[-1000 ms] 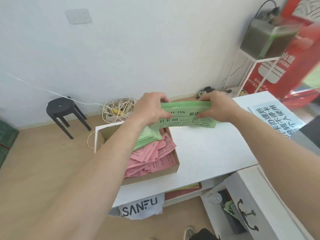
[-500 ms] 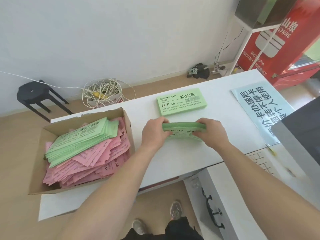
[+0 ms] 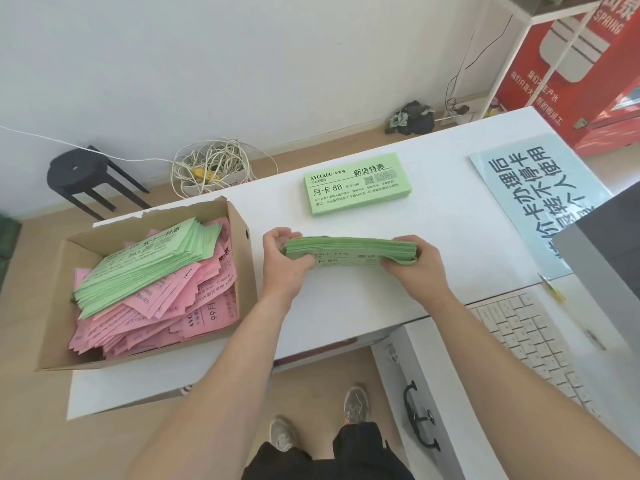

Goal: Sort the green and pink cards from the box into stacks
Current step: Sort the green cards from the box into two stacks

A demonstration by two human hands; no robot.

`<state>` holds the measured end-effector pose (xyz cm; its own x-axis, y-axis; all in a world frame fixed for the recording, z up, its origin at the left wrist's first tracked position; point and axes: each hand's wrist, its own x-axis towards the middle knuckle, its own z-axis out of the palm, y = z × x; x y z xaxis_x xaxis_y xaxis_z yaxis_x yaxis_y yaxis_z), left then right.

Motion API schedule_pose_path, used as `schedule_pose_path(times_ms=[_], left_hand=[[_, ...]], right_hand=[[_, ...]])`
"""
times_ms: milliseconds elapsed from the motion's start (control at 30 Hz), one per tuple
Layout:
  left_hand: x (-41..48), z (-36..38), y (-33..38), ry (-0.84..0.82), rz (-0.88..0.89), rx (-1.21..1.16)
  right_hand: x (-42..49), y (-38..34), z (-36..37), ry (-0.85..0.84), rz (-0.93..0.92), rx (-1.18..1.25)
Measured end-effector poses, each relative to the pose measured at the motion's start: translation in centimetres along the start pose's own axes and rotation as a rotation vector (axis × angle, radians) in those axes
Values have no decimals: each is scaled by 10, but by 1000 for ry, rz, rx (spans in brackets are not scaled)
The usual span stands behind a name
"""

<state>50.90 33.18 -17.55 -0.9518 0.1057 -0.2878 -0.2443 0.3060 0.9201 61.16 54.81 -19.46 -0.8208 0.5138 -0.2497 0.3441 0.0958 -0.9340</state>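
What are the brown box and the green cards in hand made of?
The brown open-topped box: likely matte cardboard; its back rim is torn ragged. The green card bundle gripped by the left hand and right hand: thin matte paper or light card, judging by its layered edges.

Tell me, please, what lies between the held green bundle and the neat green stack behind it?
Nothing: the head view shows only bare white table between the green bundle and the green stack.
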Motion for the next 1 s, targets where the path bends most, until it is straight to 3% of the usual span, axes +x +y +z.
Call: schedule_pose_path(times_ms=[500,767,1000], left_hand=[[1,25,-9,18,-69,-1],[14,34,9,-180,-79,280],[33,61,15,-103,-155,377]], right_hand=[[4,11,17,55,-24,94],[35,-22,-18,32,69,-157],[77,-36,-26,-9,239,-343]])
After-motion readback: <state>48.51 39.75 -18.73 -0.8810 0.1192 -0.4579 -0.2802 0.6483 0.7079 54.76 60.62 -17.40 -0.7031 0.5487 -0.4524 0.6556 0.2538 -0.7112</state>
